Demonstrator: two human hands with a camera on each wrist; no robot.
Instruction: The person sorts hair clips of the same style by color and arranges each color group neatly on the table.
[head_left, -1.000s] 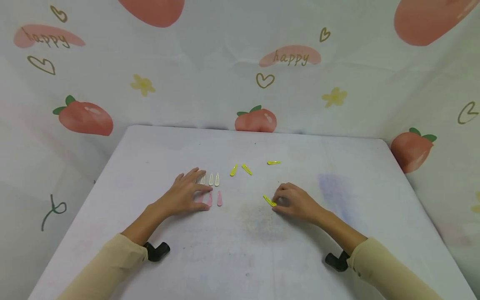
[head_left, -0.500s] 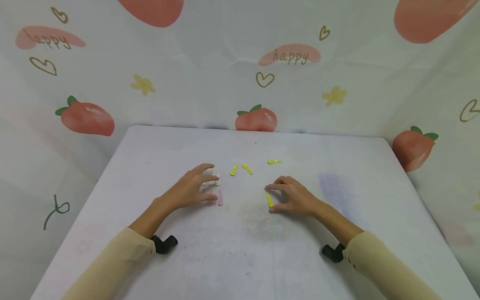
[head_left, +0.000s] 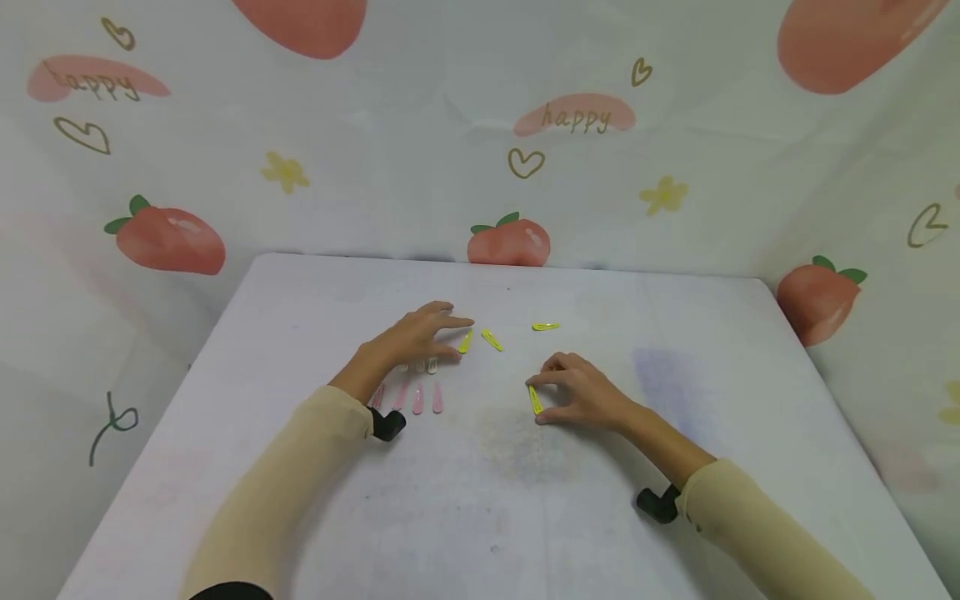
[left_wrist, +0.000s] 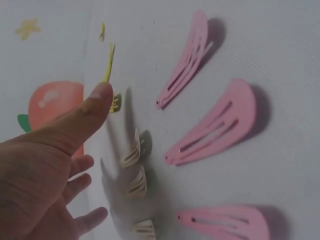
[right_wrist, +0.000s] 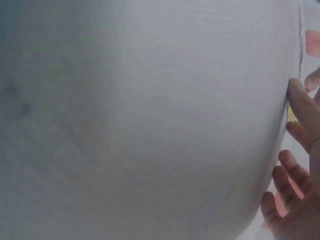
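My left hand (head_left: 420,336) is over the back of the table, fingers spread and straight, thumb and fingertips around a yellow snap hair clip (head_left: 466,341). Whether they touch it I cannot tell. My right hand (head_left: 585,393) pinches another yellow hair clip (head_left: 536,400) lengthwise between thumb and index finger, on the table. Two more yellow clips, a slanted one (head_left: 492,339) and a sideways one (head_left: 545,327), lie behind. Below my left wrist are a row of pink hair clips (head_left: 438,399) and a partly hidden row of white hair clips (left_wrist: 132,156).
The white table (head_left: 480,508) ends at a fabric backdrop (head_left: 420,142) printed with peaches, hearts and flowers. Black wrist cameras sit on both arms, the left camera (head_left: 388,424) close beside the pink clips. A blurred pale surface fills most of the right wrist view.
My left hand has moved from the white and pink clips, back and right, to a yellow clip. The clip at my right hand has turned from slanted to nearly upright, fingers now at its ends.
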